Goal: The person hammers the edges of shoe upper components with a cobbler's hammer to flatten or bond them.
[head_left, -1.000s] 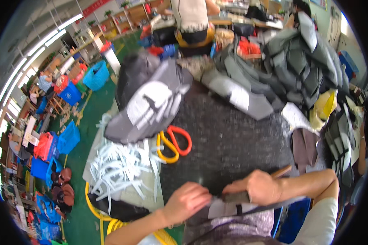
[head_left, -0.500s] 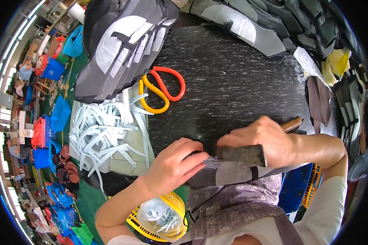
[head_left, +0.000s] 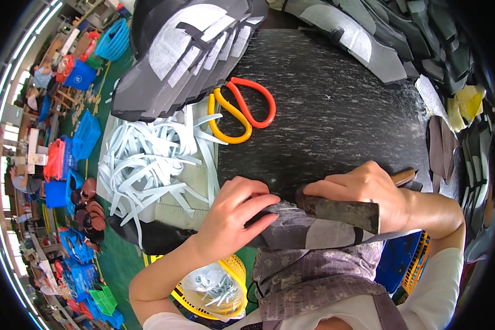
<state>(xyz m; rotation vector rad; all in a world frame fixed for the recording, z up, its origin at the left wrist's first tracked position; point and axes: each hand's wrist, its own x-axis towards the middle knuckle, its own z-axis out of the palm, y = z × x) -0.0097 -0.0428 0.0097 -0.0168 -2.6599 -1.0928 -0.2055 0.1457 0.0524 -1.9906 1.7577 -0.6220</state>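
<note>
My left hand (head_left: 239,212) pinches the left end of a dark grey shoe upper piece (head_left: 289,234), which lies along the near edge of the black work surface (head_left: 335,121). A pale half-round patch shows on this piece. My right hand (head_left: 368,195) is closed round a hammer (head_left: 344,213) with a long, flat, dark metal head and a wooden handle whose end sticks out past the wrist. Its head hangs over the piece, near my left fingertips; whether it touches is unclear. Scissors (head_left: 245,113) with one red and one yellow handle loop lie farther off.
White strips (head_left: 148,159) lie heaped at the left. Behind them is a stack of grey shoe pieces (head_left: 187,60); more pieces (head_left: 363,41) pile up at the far right. A yellow basket (head_left: 239,275) stands below the table edge. Blue crates (head_left: 82,137) stand on the green floor.
The whole view has shifted, moving the table things rightward in the picture. The hammer's head has tilted slightly and moved right, a little away from my left fingers. Both hands keep their hold.
</note>
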